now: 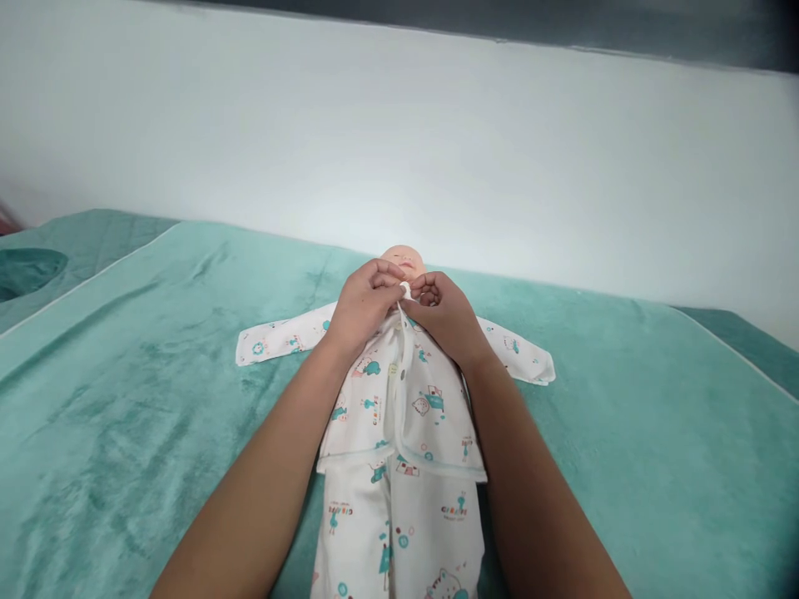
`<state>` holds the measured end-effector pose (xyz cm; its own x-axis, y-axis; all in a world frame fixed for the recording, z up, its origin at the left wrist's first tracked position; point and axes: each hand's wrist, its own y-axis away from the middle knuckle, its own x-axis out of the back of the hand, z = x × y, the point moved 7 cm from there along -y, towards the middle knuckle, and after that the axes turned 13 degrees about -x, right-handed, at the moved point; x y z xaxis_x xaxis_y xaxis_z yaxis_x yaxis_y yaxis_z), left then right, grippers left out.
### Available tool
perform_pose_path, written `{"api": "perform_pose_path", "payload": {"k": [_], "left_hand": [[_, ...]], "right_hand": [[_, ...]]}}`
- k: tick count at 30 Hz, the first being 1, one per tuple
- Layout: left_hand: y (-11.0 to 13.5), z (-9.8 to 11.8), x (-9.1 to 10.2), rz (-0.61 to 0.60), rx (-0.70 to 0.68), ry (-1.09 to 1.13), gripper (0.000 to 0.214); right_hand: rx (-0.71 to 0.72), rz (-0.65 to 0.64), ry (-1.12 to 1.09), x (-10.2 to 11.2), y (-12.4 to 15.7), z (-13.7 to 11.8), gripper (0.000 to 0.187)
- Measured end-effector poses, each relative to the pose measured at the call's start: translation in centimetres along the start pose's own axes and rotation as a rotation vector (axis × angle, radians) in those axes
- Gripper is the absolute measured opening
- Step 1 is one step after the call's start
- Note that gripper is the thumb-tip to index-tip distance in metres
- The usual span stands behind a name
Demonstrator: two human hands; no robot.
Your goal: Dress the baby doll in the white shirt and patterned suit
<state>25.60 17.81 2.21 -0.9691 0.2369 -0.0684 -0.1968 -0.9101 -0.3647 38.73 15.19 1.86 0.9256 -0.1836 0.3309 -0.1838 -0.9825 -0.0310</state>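
Observation:
A baby doll (404, 254) lies on its back, dressed in a white printed baby shirt (437, 408) and matching pants (368, 532). At the doll's neck, my left hand (369, 304) pinches the shirt's collar edge between thumb and fingers. Opposite it, my right hand (446, 312) is closed on the other side of the same collar. A small white bit of the collar stands up between my fingertips. Below my hands the shirt front hangs partly apart, with small snaps along its edge. Both sleeves stretch out sideways, and my hands cover the doll's chin and neck.
A green plush blanket (156, 399) spreads under the doll. Behind it rises a white wall (399, 125) with a dark band along its top. Another green quilted cover (100, 237) shows at the left edge.

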Motion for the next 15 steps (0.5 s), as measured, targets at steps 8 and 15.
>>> {"api": "perform_pose_path", "payload": {"k": [8,15], "left_hand": [[0.10,-0.10,0.45,0.063,0.043,0.016,0.019],[0.04,-0.30,0.14,-0.004,0.052,0.111,0.020]], "right_hand": [[-0.025,-0.058,-0.057,0.08,-0.35,0.79,0.027],[-0.015,-0.083,-0.083,0.13,-0.31,0.80,0.023]]}}
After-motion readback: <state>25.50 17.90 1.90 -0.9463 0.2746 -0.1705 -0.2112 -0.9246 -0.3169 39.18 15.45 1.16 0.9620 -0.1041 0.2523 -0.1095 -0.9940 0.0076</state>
